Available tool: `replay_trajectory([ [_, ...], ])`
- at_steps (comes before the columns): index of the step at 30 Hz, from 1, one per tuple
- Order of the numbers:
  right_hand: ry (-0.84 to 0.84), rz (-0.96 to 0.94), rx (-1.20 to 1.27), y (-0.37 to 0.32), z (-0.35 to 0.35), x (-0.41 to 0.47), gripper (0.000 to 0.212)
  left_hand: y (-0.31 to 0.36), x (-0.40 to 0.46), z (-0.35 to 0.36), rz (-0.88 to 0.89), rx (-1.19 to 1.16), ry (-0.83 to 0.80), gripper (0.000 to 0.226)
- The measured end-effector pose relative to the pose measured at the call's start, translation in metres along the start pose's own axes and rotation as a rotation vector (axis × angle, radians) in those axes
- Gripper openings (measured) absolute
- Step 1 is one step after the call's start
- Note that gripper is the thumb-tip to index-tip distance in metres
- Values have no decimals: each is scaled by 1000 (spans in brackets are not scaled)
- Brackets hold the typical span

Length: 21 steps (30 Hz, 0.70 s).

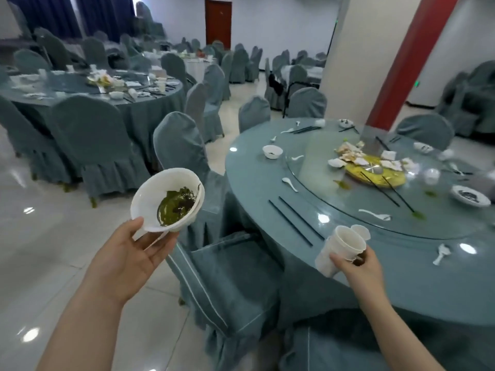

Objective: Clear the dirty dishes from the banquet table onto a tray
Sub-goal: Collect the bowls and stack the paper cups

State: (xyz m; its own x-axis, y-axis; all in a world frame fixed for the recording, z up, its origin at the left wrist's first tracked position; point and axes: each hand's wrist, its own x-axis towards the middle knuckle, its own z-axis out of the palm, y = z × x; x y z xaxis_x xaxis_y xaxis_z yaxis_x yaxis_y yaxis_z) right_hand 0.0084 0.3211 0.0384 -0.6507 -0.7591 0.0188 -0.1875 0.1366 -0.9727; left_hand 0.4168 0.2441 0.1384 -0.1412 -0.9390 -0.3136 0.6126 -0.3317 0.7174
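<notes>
White plastic bowls (166,199), stacked and tipped toward the camera, sit in the left hand (139,250) out over the floor, left of the round worktop (254,180); thumb on the rim, fingers underneath. Green-brown sauce pools inside the top one. Right hand (356,266) is wrapped round two white cups (342,245) at the worktop's near edge, mouths tilted up and away. Further in on the worktop there's a small bowl (272,151) with dark dregs, and two black chopsticks (296,220) lying parallel, angled toward the cups.
</notes>
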Motion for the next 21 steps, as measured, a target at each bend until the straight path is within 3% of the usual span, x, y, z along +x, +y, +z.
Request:
replay_trajectory([
  [11, 317, 153, 0, 57, -18, 147, 45, -42, 159, 77, -153, 107, 8, 31],
  [18, 389, 190, -157, 87, -34, 219, 53, -72, 213, 109, -265, 154, 19, 36],
  [21, 408, 193, -196, 99, -39, 229, 54, -81, 229, 118, -315, 162, 16, 29],
])
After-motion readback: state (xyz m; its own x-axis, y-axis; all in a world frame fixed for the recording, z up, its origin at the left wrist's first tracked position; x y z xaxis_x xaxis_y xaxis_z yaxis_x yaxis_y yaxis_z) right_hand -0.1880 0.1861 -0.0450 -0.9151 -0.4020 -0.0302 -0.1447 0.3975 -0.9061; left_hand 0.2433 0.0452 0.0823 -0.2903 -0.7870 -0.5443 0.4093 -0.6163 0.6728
